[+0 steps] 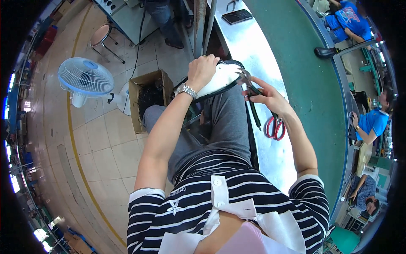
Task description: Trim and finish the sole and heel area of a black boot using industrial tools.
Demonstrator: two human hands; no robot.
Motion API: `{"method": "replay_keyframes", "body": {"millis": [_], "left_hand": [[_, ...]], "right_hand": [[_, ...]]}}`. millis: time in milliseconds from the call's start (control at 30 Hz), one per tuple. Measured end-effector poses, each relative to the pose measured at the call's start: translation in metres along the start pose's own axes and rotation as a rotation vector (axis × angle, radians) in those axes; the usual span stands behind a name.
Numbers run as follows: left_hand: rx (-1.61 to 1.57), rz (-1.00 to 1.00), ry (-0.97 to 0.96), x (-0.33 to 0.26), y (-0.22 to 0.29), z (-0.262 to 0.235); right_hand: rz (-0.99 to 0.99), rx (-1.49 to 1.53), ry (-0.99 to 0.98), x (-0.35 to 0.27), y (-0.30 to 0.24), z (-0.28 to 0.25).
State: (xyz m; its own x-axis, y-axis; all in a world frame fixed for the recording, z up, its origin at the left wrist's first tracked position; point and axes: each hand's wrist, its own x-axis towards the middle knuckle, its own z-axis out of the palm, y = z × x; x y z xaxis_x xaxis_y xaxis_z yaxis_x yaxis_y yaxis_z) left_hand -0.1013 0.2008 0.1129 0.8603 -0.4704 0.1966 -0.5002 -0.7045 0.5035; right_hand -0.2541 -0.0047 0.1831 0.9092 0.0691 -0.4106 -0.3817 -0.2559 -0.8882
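Note:
My left hand, with a metal watch on the wrist, grips a shoe upper on a white last, sole side up with a black edge, held over my lap. My right hand holds metal pliers whose jaws pinch the edge of the upper at the right side of the last. Red-handled scissors lie on the metal bench just below my right hand.
A metal workbench runs up the right with a green conveyor belt beyond it. A phone lies on the bench. A cardboard box and a fan stand on the floor at left. Other people sit along the right.

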Motion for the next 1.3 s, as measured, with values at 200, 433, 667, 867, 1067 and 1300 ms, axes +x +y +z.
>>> {"method": "replay_keyframes", "body": {"millis": [200, 433, 667, 867, 1067, 1300], "left_hand": [[-0.285, 0.004, -0.376, -0.029, 0.002, -0.027], [-0.099, 0.100, 0.023, -0.086, 0.029, -0.012], [-0.101, 0.202, 0.082, -0.098, 0.028, -0.007], [0.002, 0.290, 0.156, -0.102, 0.017, 0.001], [0.144, 0.381, 0.193, -0.097, 0.021, 0.005], [0.186, 0.371, 0.190, -0.100, 0.013, 0.007]], "right_hand": [[-0.064, -0.167, -0.159, 0.034, -0.032, 0.007], [0.241, -0.157, -0.243, 0.029, -0.043, 0.027], [-0.126, -0.444, 0.069, 0.002, 0.008, 0.058], [-0.162, -1.183, -0.090, 0.011, -0.032, 0.023], [-0.173, -0.463, 0.335, 0.031, -0.038, 0.042], [-0.240, -0.586, 0.261, 0.033, -0.045, 0.042]]}}
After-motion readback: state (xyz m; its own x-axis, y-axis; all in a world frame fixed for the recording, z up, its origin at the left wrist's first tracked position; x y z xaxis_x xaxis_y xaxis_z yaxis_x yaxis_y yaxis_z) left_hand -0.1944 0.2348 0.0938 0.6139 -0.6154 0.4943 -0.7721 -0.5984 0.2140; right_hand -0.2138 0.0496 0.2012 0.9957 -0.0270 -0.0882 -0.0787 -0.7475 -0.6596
